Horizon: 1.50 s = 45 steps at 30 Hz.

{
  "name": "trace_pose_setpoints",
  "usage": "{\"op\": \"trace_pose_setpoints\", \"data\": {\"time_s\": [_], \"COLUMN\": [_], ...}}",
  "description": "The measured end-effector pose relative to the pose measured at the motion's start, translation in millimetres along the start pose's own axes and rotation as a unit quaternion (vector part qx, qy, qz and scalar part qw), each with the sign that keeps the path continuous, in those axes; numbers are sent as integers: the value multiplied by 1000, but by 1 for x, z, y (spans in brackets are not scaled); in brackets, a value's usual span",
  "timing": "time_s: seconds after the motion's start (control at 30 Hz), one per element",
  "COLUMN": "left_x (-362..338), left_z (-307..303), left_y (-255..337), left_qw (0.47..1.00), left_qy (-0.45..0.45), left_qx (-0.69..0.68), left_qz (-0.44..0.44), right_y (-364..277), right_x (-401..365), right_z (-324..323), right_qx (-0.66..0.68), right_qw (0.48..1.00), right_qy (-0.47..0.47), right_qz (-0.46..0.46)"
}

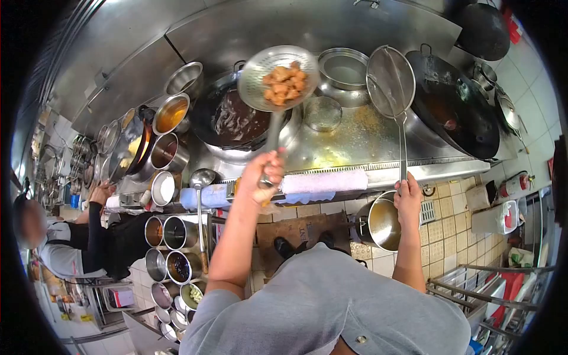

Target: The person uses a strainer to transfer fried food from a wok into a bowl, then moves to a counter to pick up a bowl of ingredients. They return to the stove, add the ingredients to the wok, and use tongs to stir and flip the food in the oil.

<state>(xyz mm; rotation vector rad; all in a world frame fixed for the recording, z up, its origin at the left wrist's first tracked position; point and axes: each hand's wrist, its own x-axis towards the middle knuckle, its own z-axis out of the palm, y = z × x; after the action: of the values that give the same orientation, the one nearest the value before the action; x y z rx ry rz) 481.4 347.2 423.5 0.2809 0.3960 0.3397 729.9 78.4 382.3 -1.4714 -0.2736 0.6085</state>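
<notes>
My left hand [263, 177] is closed around the handle of a perforated skimmer [251, 89], raised above the stove. Browned fried pieces [285, 84] lie heaped in its bowl. Behind and below it sits a black wok [210, 121] of dark liquid, partly hidden by the skimmer. My right hand [408, 201] grips the long handle of a round wire-mesh strainer [390, 80], its mesh over the steel counter between the stove's two sides. To its right, a large dark wok [467, 118] holds some dark liquid at the bottom.
A steel pot [384, 222] stands below my right hand. On the front ledge lie folded towels [325, 181] and a ladle [202, 180]. Several sauce containers [179, 266] line the left side. A co-worker [77, 242] handles another wok [133, 148] at far left.
</notes>
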Motion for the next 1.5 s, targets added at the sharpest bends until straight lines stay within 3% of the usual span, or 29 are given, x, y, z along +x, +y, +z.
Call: {"op": "trace_pose_setpoints", "data": {"time_s": [0.1, 0.17, 0.23, 0.4, 0.5, 0.73, 0.83, 0.87, 0.93, 0.97, 1.03, 1.07, 1.1, 1.13, 1.17, 1.2, 1.23, 1.3, 1.37, 1.43, 1.5], "left_x": [13, 20, 30, 32, 21, 13, 17, 18, 23, 32, 56, 59, 52, 61, 67, 91, 94, 132, 162, 187, 196], "left_z": [-20, -21, -40, -49, -65, -53, -56, -53, -47, -53, -73, -44, -1, -4, 18, -4, 18, 9, 4, -12, -25], "left_y": [45, 64, 90, 120, 142, 163, 180, 179, 178, 180, 187, 161, 125, 111, 74, 57, 14, -31, -63, -89, -114], "left_qw": [965, 917, 896, 921, 925, 824, 682, 681, 523, 523, 401, 477, 614, 759, 794, 888, 931, 982, 996, 986, 985], "left_qy": [168, 222, 247, 294, 280, 376, 376, 376, 429, 428, 428, 414, 362, 247, 273, 215, 197, 106, 35, 11, 44], "left_qx": [186, 303, 347, 225, 247, 406, 617, 617, 712, 711, 765, 730, 671, 572, 502, 372, 245, 103, -75, -164, -164], "left_qz": [76, 135, 122, 122, 77, 118, 115, 117, 190, 192, 266, 261, 205, 192, 209, 165, 188, 113, 24, -16, -18], "right_y": [4, 5, 12, 15, 12, 16, 15, 14, 13, 12, 8, 5, 4, 4, 3, 3, 4, 6, 8, 11, 9], "right_x": [3, -2, 0, -9, -18, -19, -18, -16, -13, -12, -8, -7, -3, 3, 10, 18, 26, 43, 65, 80, 81], "right_z": [7, 12, 14, 10, 1, -23, -30, -31, -34, -35, -36, -37, -40, -41, -40, -39, -38, -33, -26, -16, -4], "right_qx": [16, 24, 38, 51, 32, 12, -1, -13, -10, -9, -2, 2, 0, 0, 0, -2, 24, 49, 104, 103, 111], "right_qw": [1000, 1000, 999, 998, 998, 999, 1000, 1000, 1000, 1000, 1000, 1000, 1000, 1000, 1000, 1000, 1000, 998, 993, 993, 992], "right_qy": [4, -5, -9, -42, -49, -24, -23, -22, -17, -11, -6, -2, -4, -5, -9, -16, -10, -7, -51, -63, -65], "right_qz": [6, 8, 4, 10, 11, 23, 17, 13, 14, 19, 19, 24, 22, 15, 6, 2, -11, -28, -25, -19, -10]}}
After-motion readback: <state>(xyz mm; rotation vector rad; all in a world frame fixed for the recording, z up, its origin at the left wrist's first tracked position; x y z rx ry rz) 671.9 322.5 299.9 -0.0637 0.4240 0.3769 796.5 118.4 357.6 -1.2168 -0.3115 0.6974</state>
